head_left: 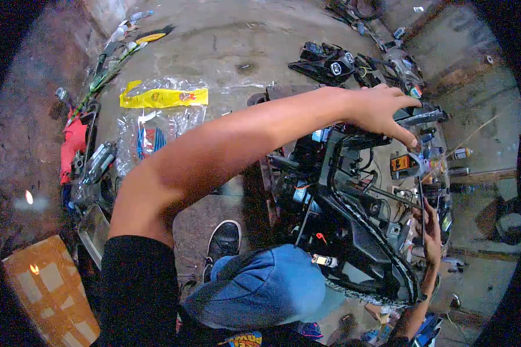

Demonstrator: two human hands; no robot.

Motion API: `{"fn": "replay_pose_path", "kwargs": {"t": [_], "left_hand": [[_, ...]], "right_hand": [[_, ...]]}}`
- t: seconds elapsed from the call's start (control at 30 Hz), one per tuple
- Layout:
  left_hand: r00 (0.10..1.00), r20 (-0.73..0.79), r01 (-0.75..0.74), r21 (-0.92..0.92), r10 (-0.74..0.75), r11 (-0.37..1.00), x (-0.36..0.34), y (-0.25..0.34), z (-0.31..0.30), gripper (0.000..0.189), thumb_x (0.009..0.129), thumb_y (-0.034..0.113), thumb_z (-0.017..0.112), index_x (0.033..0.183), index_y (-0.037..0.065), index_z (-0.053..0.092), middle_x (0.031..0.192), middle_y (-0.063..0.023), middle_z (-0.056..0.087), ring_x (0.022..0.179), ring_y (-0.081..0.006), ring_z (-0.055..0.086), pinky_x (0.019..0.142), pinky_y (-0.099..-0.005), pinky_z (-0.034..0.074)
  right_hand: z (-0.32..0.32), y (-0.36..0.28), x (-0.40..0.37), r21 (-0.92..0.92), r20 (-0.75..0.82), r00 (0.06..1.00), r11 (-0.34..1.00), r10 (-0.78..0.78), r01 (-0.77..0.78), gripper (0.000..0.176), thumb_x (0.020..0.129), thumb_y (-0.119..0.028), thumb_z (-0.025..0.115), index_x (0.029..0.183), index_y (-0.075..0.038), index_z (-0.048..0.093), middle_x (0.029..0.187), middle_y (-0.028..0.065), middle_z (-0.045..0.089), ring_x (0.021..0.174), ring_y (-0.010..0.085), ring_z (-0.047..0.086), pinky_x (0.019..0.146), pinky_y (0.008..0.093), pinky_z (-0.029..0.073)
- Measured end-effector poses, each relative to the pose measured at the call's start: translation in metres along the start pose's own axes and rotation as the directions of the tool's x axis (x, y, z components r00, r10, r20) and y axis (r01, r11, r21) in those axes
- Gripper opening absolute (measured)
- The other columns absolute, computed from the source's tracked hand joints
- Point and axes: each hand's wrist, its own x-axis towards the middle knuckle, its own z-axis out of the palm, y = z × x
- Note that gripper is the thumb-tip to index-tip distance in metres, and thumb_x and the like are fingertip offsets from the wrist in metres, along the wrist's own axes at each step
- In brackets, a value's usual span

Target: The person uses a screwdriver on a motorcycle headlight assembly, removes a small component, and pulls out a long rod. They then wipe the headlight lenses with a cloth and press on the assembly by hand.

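Note:
A black headlight housing [353,231], its rim edged with ragged sealant, lies open-side up in front of me, beside my blue-jeaned knee. My left hand [385,113] reaches across to its far end, thumb and fingers spread apart. Whether the palm rests on the housing cannot be seen. On the right side, my right hand [431,234] is closed, its fingers round a thin dark upright piece [421,199] that I cannot identify. A thin rod [382,194] crosses the housing's opening towards those fingers. A small light-coloured part [324,260] sits near my knee.
Another dark headlight unit [330,63] lies on the floor at the back. Bottles and an orange-and-black box [400,163] stand to the right. Yellow packaging [165,97] and clear plastic lie at left, with a cardboard piece [52,289] at lower left.

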Motion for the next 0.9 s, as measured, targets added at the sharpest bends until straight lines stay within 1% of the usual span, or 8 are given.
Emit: {"fn": "replay_pose_path", "kwargs": {"t": [0.1, 0.23, 0.33, 0.43, 0.5, 0.67, 0.77, 0.9], "left_hand": [[1.0, 0.001, -0.004, 0.004, 0.004, 1.0, 0.001, 0.0, 0.0, 0.103, 0.083, 0.074, 0.068, 0.156, 0.007, 0.042, 0.153, -0.0269, 0.047, 0.142, -0.0446, 0.043, 0.12, -0.05, 0.034], [1.0, 0.022, 0.008, -0.004, -0.008, 1.0, 0.0, 0.0, -0.003, 0.102, 0.083, 0.074, 0.068, 0.156, 0.007, 0.042, 0.152, -0.0266, 0.048, 0.142, -0.0444, 0.043, 0.12, -0.0497, 0.034], [1.0, -0.003, -0.024, 0.003, 0.024, 1.0, 0.001, -0.003, 0.0, 0.101, 0.083, 0.073, 0.068, 0.156, 0.007, 0.042, 0.151, -0.0266, 0.049, 0.141, -0.0445, 0.044, 0.12, -0.0496, 0.034], [1.0, 0.009, -0.014, -0.006, 0.014, 1.0, 0.002, -0.001, 0.0, 0.101, 0.083, 0.073, 0.069, 0.156, 0.007, 0.043, 0.151, -0.0268, 0.049, 0.141, -0.0442, 0.044, 0.12, -0.0499, 0.035], [1.0, 0.007, -0.012, 0.0, 0.012, 1.0, 0.002, 0.0, -0.001, 0.101, 0.083, 0.073, 0.069, 0.155, 0.007, 0.043, 0.151, -0.0269, 0.049, 0.141, -0.0439, 0.045, 0.119, -0.05, 0.036], [1.0, -0.013, -0.017, 0.004, 0.017, 1.0, 0.0, 0.0, -0.002, 0.102, 0.083, 0.073, 0.069, 0.155, 0.006, 0.043, 0.15, -0.0271, 0.05, 0.141, -0.0448, 0.045, 0.119, -0.0503, 0.036], [0.999, -0.019, -0.035, -0.009, 0.035, 0.999, 0.002, -0.003, 0.002, 0.103, 0.083, 0.074, 0.068, 0.156, 0.006, 0.042, 0.15, -0.0276, 0.049, 0.141, -0.0459, 0.044, 0.119, -0.0503, 0.036], [1.0, -0.006, -0.012, -0.008, 0.012, 1.0, -0.003, 0.002, -0.005, 0.104, 0.082, 0.075, 0.068, 0.156, 0.006, 0.041, 0.15, -0.0285, 0.049, 0.141, -0.0461, 0.044, 0.119, -0.0505, 0.036]], "right_hand": [[0.007, -0.008, 0.0, -0.204, -0.047, 0.988, 0.97, -0.144, 0.132, 0.067, 0.088, 0.002, 0.061, 0.153, -0.001, 0.047, 0.154, 0.0131, 0.054, 0.141, 0.0244, 0.052, 0.117, 0.0355, 0.037], [0.002, -0.021, 0.01, -0.461, 0.052, 0.954, 0.841, -0.295, 0.285, 0.064, 0.085, 0.0, 0.065, 0.148, -0.003, 0.056, 0.159, 0.0117, 0.049, 0.148, 0.0255, 0.043, 0.123, 0.0403, 0.03], [-0.005, -0.015, 0.012, -0.324, -0.001, 0.998, 0.944, -0.066, 0.062, 0.042, 0.097, -0.013, 0.063, 0.138, 0.0, 0.063, 0.146, 0.0109, 0.06, 0.135, 0.0233, 0.053, 0.115, 0.0378, 0.038], [-0.056, 0.092, 0.029, -0.403, -0.231, 0.962, 0.885, 0.149, -0.234, 0.046, 0.109, -0.041, 0.053, 0.112, 0.003, 0.067, 0.104, 0.0065, 0.065, 0.099, 0.0158, 0.058, 0.092, 0.0332, 0.047], [-0.057, 0.111, 0.041, -0.317, -0.221, 0.974, 0.941, 0.053, -0.123, 0.055, 0.109, -0.049, 0.05, 0.101, 0.003, 0.066, 0.093, 0.0045, 0.06, 0.092, 0.0127, 0.054, 0.084, 0.032, 0.046], [-0.011, 0.054, 0.058, -0.116, -0.227, 0.885, 0.892, 0.405, -0.438, 0.059, 0.106, -0.061, 0.049, 0.087, -0.007, 0.061, 0.056, -0.0036, 0.044, 0.044, 0.0122, 0.045, 0.045, 0.0307, 0.04], [0.007, 0.006, 0.059, -0.012, -0.135, 0.868, 0.875, 0.478, -0.484, 0.056, 0.103, -0.062, 0.053, 0.078, -0.011, 0.056, 0.055, -0.0026, 0.04, 0.041, 0.0122, 0.045, 0.039, 0.0311, 0.037], [0.025, -0.01, 0.049, -0.123, -0.248, 0.965, 0.986, 0.083, -0.116, 0.039, 0.109, -0.039, 0.055, 0.126, -0.004, 0.061, 0.079, -0.0013, 0.056, 0.056, 0.0076, 0.054, 0.048, 0.0249, 0.044]]}}
